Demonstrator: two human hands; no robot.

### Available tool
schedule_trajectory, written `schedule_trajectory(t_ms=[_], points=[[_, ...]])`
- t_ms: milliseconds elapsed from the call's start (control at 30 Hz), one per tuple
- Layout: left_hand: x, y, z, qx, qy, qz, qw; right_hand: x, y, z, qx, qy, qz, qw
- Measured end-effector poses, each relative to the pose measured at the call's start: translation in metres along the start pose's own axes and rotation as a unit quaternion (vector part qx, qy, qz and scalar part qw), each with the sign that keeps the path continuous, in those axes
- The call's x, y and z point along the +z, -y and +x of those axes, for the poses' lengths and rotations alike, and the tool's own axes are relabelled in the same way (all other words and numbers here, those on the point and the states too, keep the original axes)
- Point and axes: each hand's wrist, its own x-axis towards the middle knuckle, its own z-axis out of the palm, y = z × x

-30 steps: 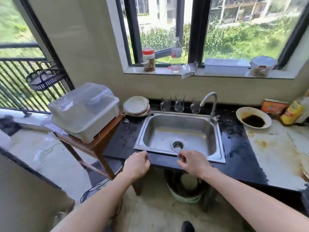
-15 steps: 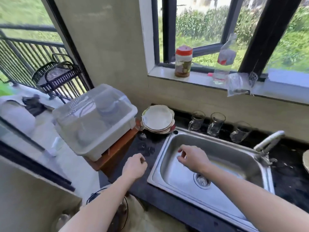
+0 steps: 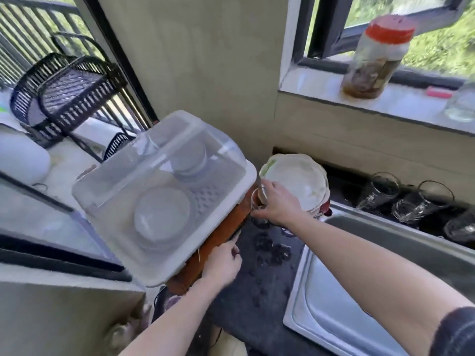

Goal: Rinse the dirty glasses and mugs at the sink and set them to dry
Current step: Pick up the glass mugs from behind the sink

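Head view, looking down over both forearms. Far out to the left of the left hand (image 3: 222,263), by a railing: black wire rack (image 3: 64,91).

Nearer, just left of that hand and further back: white dish box (image 3: 164,273) under a clear lid, pale bowls inside (two at least, blurred through the plastic), set on a brown wooden stand (image 3: 213,246).

Left hand low at the stand's front edge, fingers loosely curled, nothing in it. Contact with the wood: cannot tell.

Beneath and between the hands: dark counter (image 3: 257,291), spotted with wet rings.

Right hand (image 3: 276,205) further back than the left and apart from it, fingers and thumb curled round a small clear glass (image 3: 255,201). Glass upright, just off the stand's far corner. Lifted or resting on the counter: cannot tell.

Just behind the right hand, partly covered by it: stack of pale plates (image 3: 295,178).

To the right of the right forearm: steel sink (image 3: 331,312).

Beyond the sink's back rim, well to the right of the right hand: three more clear glasses (image 3: 424,201), upright in a row on the counter.

Higher up, on the window ledge (image 3: 316,86): jar (image 3: 377,55) with a red lid and brownish contents.
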Motion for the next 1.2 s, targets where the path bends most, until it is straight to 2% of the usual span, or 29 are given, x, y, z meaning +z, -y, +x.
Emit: schedule_trajectory(t_ms=[133, 300, 433, 533, 633, 767, 867, 933, 1000, 1067, 1200], points=[[-0.001, 0.006, 0.014, 0.014, 0.005, -0.01, 1.0, 0.007, -0.003, 0.005, 0.005, -0.02, 0.034, 0.999], [-0.001, -0.007, 0.027, 0.054, 0.008, -0.018, 0.998, -0.01, -0.031, -0.015, 0.116, -0.025, 0.199, 0.973], [-0.006, -0.04, 0.03, 0.091, 0.017, -0.118, 0.989, -0.034, -0.067, -0.041, 0.2, -0.031, 0.37, 0.906], [-0.008, -0.075, 0.029, 0.111, 0.094, -0.214, 0.966, -0.044, -0.097, -0.06, 0.264, -0.041, 0.462, 0.846], [-0.005, -0.104, 0.026, 0.137, 0.165, -0.254, 0.943, -0.052, -0.119, -0.076, 0.327, -0.023, 0.517, 0.791], [0.002, -0.134, 0.017, 0.099, 0.226, -0.338, 0.908, -0.046, -0.144, -0.084, 0.35, 0.048, 0.559, 0.75], [0.007, -0.151, 0.013, 0.05, 0.245, -0.402, 0.881, -0.035, -0.16, -0.084, 0.35, 0.076, 0.568, 0.741], [0.007, -0.158, 0.015, 0.019, 0.246, -0.414, 0.876, -0.03, -0.174, -0.082, 0.363, 0.044, 0.55, 0.751], [0.007, -0.161, 0.018, -0.008, 0.245, -0.411, 0.878, -0.025, -0.194, -0.077, 0.378, -0.043, 0.536, 0.753], [0.007, -0.16, 0.021, -0.028, 0.24, -0.402, 0.883, -0.024, -0.215, -0.069, 0.39, -0.124, 0.536, 0.739], [0.014, -0.157, 0.025, -0.061, 0.219, -0.393, 0.891, -0.029, -0.233, -0.047, 0.393, -0.18, 0.521, 0.736]])
